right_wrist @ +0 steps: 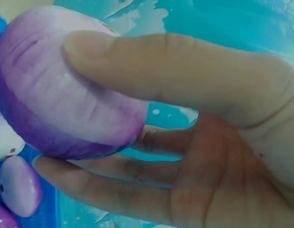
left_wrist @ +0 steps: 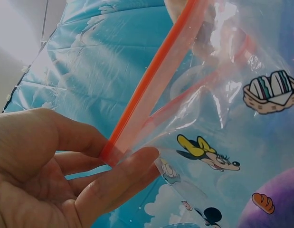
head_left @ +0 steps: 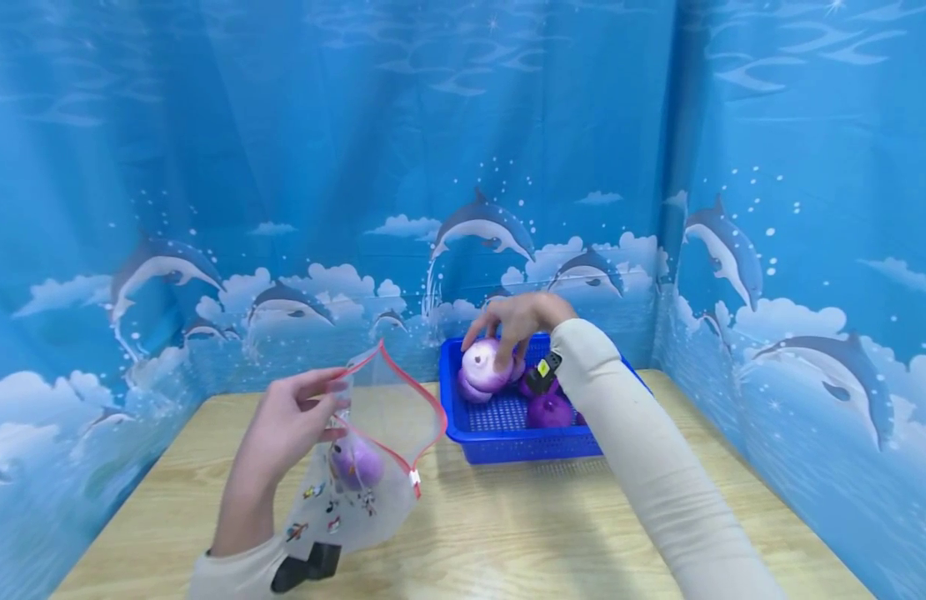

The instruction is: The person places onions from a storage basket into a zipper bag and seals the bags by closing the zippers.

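My left hand (head_left: 292, 425) pinches a corner of the rim of a clear zip bag (head_left: 380, 525). The bag has a red zip edge, a white slider and cartoon prints. Its mouth gapes, and a purple onion (head_left: 360, 465) lies inside. My right hand (head_left: 518, 321) grips a purple-and-white onion (right_wrist: 66, 90) over the left part of a blue basket (head_left: 533, 450); the thumb is on one side, fingers on the other. Beneath that onion sits another pale purple onion (head_left: 475, 392). Darker purple onions (head_left: 550, 411) lie to the right in the basket, partly hidden by my right wrist.
The basket stands on a wood-grain table (head_left: 463, 550), right of the bag. Blue curtains (head_left: 282, 167) printed with dolphins enclose the table at the back and sides.
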`<state>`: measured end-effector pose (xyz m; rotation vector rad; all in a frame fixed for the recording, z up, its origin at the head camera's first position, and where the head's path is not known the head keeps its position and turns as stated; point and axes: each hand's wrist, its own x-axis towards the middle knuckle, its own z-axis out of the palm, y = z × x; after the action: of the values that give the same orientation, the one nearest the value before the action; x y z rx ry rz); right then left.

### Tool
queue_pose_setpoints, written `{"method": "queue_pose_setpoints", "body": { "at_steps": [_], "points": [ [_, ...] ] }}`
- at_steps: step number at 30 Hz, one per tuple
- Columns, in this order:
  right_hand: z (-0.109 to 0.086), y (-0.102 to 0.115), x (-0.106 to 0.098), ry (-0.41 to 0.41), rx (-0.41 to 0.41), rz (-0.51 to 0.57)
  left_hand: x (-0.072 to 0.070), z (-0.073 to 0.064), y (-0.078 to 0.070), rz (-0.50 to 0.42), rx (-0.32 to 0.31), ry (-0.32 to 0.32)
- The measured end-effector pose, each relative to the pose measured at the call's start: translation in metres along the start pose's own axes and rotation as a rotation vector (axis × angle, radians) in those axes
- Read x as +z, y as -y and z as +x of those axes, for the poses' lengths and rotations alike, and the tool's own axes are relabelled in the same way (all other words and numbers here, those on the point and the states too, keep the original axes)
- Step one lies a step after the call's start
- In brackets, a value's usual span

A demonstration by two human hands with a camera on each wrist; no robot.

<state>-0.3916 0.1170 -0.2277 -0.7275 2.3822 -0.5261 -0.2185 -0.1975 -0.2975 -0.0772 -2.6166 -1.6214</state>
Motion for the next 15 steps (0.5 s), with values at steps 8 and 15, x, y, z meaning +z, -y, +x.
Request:
{"method": "queue_pose_setpoints", "body": {
  "at_steps": [8, 15],
  "points": [
    [-0.009, 0.024, 0.0, -0.026, -0.049, -0.073, 0.001, 0.0, 0.001, 0.001, 0.004, -0.005],
    [-0.018, 0.047, 0.004, -0.03, -0.136, -0.136, 0.001, 0.0, 0.0, 0.005, 0.001, -0.007]
  ]
}}
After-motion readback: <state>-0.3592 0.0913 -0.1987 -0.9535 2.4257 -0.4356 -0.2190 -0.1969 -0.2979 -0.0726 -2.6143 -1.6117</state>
